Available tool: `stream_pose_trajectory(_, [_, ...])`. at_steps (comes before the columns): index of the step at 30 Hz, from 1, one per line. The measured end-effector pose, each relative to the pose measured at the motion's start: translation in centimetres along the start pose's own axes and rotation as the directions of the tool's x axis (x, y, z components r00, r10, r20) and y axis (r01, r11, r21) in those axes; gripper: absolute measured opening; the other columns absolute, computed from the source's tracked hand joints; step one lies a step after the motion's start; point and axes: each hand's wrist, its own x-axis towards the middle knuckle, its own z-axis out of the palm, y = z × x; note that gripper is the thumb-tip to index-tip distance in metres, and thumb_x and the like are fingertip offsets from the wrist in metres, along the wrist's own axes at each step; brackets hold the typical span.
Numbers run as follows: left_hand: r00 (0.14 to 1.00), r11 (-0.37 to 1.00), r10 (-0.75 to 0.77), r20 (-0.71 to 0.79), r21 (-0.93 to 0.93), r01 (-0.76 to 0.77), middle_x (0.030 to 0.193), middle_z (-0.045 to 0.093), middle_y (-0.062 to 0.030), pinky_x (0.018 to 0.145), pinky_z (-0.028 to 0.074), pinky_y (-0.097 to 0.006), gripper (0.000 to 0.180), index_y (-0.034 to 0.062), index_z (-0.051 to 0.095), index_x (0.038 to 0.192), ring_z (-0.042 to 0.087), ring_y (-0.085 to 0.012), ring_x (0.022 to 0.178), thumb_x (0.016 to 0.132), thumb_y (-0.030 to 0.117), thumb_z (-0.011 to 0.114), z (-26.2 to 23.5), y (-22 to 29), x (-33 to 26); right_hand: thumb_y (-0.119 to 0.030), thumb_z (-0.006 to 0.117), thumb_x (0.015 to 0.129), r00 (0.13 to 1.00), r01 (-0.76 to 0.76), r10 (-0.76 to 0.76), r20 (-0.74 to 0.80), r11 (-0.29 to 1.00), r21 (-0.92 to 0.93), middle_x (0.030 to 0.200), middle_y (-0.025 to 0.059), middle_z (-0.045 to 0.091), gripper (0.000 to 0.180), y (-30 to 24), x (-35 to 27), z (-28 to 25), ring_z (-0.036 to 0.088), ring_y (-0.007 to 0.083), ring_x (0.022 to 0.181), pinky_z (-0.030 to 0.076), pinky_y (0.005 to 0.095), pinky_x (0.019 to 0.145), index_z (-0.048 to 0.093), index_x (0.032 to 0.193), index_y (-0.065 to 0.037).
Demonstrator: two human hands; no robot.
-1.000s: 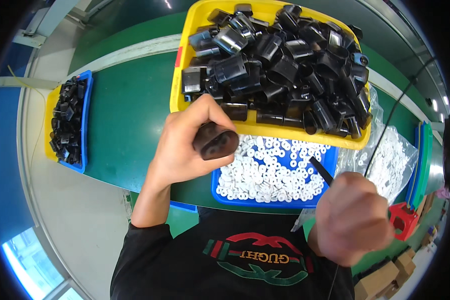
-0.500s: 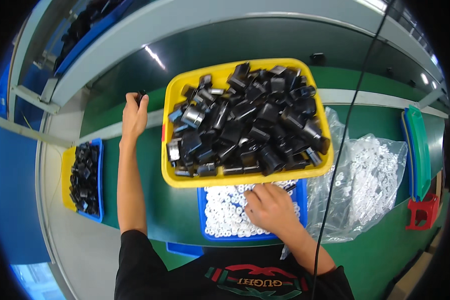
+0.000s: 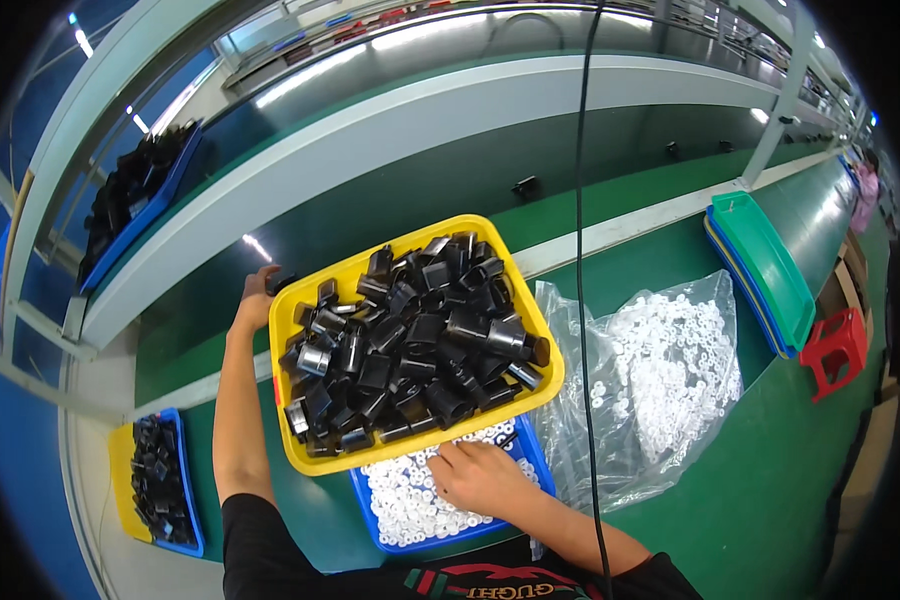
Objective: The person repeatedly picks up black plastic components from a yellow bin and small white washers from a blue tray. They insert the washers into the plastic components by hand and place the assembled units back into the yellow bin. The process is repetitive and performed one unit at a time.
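Down by the near edge of the green desk, the right hand lies palm-down in the blue tray of small white rings — fingers loosely curled on the pile, can't tell if it's pinching one. Left hand is stretched out past the far-left corner of the yellow bin of black plastic parts, touching a small black piece (grip is hidden from here). A clear bag of more white rings sits just right of the bin.
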Motion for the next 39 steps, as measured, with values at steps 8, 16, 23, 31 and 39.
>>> stream_pose_trajectory(8, [0.992,0.969,-0.124,-0.014,-0.216,0.118,0.087,0.058,-0.0088,0.070,0.049,-0.033,0.025,0.0008,0.064,0.110,0.055,-0.0200,0.069,0.087,0.011,0.065,-5.8,8.4,-6.5,-0.017,0.069,0.067,1.000,-0.010,0.009,0.012,0.999,0.049,0.080,0.0091,0.054,0.024,0.4,-0.5,0.1,0.064,0.0240,0.065,0.054,0.0358,0.059,0.054,0.081,-0.006])
stream_pose_trajectory(16, [0.989,0.974,-0.134,0.059,-0.174,0.143,0.101,0.054,-0.0114,0.076,0.048,-0.032,0.016,-0.0016,0.062,0.096,0.055,-0.0210,0.080,0.088,0.011,0.068,-8.4,14.4,-15.0,-0.012,0.068,0.069,0.995,0.097,-0.096,-0.020,0.989,0.111,0.081,0.0078,0.051,0.021,-0.1,0.0,0.1,0.063,0.0221,0.067,0.053,0.0351,0.059,0.053,0.083,-0.006])
stream_pose_trajectory(23, [0.976,0.941,-0.215,0.024,-0.262,0.213,0.101,0.054,-0.0083,0.070,0.047,-0.032,0.032,0.0014,0.063,0.111,0.052,-0.0184,0.076,0.083,0.013,0.074,-7.6,14.3,-14.8,-0.011,0.069,0.069,0.993,0.115,-0.110,-0.047,0.985,0.132,0.081,0.0072,0.051,0.021,0.0,0.1,0.3,0.063,0.0228,0.069,0.053,0.0350,0.059,0.056,0.085,-0.007])
stream_pose_trajectory(31, [0.990,0.969,-0.119,0.073,-0.207,0.132,0.096,0.051,-0.0091,0.070,0.046,-0.031,0.024,0.0008,0.071,0.101,0.052,-0.0184,0.077,0.083,0.016,0.075,-7.0,12.7,-13.5,-0.008,0.071,0.068,0.988,0.074,-0.051,-0.147,0.985,0.155,0.080,0.0054,0.056,0.023,0.2,0.3,-0.3,0.062,0.0237,0.067,0.053,0.0348,0.058,0.061,0.089,-0.009])
stream_pose_trajectory(39, [0.977,0.920,-0.192,-0.090,-0.364,0.147,0.087,0.065,-0.0102,0.064,0.045,-0.029,0.017,-0.0025,0.069,0.094,0.057,-0.0152,0.070,0.087,0.014,0.070,-7.3,13.2,-14.0,-0.009,0.070,0.070,0.993,0.045,-0.025,-0.114,0.983,0.179,0.080,0.0052,0.058,0.022,0.1,0.2,-0.2,0.063,0.0232,0.064,0.052,0.0345,0.055,0.058,0.088,-0.008])
